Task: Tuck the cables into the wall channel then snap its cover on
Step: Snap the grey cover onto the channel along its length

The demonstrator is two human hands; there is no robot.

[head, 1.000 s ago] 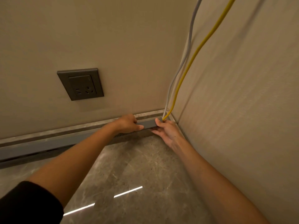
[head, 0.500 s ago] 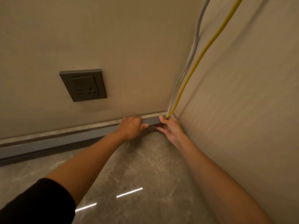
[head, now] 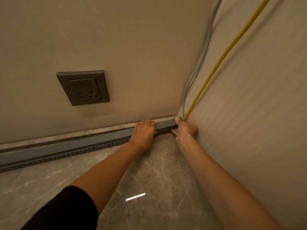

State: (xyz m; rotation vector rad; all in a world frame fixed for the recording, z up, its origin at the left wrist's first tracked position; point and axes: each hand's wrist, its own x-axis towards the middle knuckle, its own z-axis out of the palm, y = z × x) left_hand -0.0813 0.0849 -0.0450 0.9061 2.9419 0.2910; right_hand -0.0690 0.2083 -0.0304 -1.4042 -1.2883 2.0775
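Observation:
A long grey channel cover (head: 66, 146) lies along the foot of the wall, over the slotted channel (head: 93, 147) whose teeth show beneath it. My left hand (head: 144, 131) grips the cover near its right end, fingers curled over its top edge. Beside the corner, my right hand (head: 183, 128) holds the cover's end, thumb on top and fingers underneath. A yellow cable (head: 222, 58) and a grey cable (head: 201, 55) come down the corner and enter the channel's end by my right thumb.
A dark wall socket (head: 83, 87) sits on the back wall above the channel. The right wall (head: 249, 113) meets the back wall at the corner. Polished stone floor (head: 149, 180) lies below, with a stone skirting strip (head: 83, 132) behind the channel.
Both hands have settled on the cover's right end, the left hand curling further over its top. The view has come closer, and the channel's slotted teeth show under the cover.

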